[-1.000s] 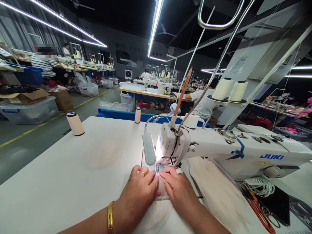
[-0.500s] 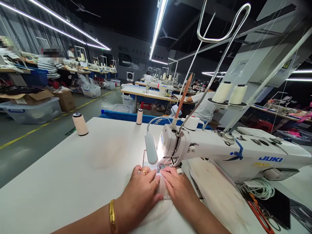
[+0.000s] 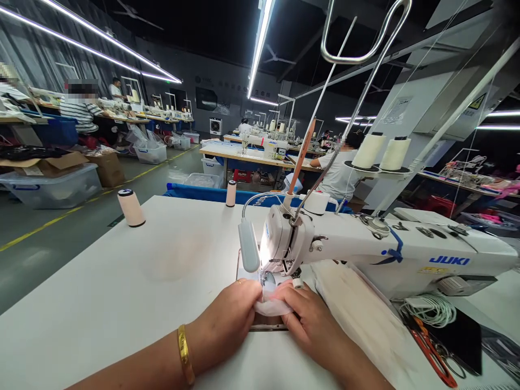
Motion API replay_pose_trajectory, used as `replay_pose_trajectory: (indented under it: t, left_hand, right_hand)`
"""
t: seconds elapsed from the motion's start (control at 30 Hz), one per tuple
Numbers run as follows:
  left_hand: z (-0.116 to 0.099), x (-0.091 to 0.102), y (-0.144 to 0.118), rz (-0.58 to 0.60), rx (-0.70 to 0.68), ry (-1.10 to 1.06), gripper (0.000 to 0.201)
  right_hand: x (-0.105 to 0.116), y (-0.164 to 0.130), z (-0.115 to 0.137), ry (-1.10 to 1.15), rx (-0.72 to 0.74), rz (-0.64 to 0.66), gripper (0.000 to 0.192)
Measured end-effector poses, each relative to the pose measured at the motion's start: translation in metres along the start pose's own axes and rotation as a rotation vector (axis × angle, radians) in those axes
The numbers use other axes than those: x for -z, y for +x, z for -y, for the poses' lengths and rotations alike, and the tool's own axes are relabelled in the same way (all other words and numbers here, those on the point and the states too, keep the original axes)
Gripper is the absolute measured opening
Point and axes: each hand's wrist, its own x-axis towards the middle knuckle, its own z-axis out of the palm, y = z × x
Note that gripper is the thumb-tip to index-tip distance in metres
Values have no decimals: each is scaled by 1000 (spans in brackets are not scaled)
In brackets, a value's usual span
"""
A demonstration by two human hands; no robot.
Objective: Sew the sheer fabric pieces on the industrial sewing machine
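Observation:
A piece of thin whitish fabric is stretched between my two hands, just in front of the presser foot of a white sewing machine. My left hand, with a gold bangle at the wrist, is closed on the fabric's left end, the thumb along its edge. At the right end, my right hand pinches the fabric between thumb and curled fingers. The lamp beside the needle lights the spot. Below the fabric, a brownish strip of the machine bed shows. The fabric's far edge is hard to make out near the foot.
Two peach thread cones stand on the white table. Right of the machine head lies a pile of sheer beige fabric. Orange-handled scissors, a coiled cord and a black tablet-like slab lie further right. Other people sit at machines beyond.
Both hands have gone from lying flat over the fabric by the needle to gripping its ends. The fabric is now bunched and lifted toward me, uncovering part of the machine bed.

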Motion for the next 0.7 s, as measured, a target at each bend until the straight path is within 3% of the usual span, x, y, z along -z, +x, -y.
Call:
replay_pose_trajectory:
  t: [0.13,0.33,0.7]
  left_hand:
    - [-1,2,14,-17,58,-102,18]
    - [4,4,25,8,81,-171,12]
    - [1,6,26,26,127,-271,17]
  right_hand:
    - [-9,4,-1,78,-78,-209,22]
    - [-16,11,4,154,-148,-367,22]
    - [-19,11,6,158,-124,-396,21]
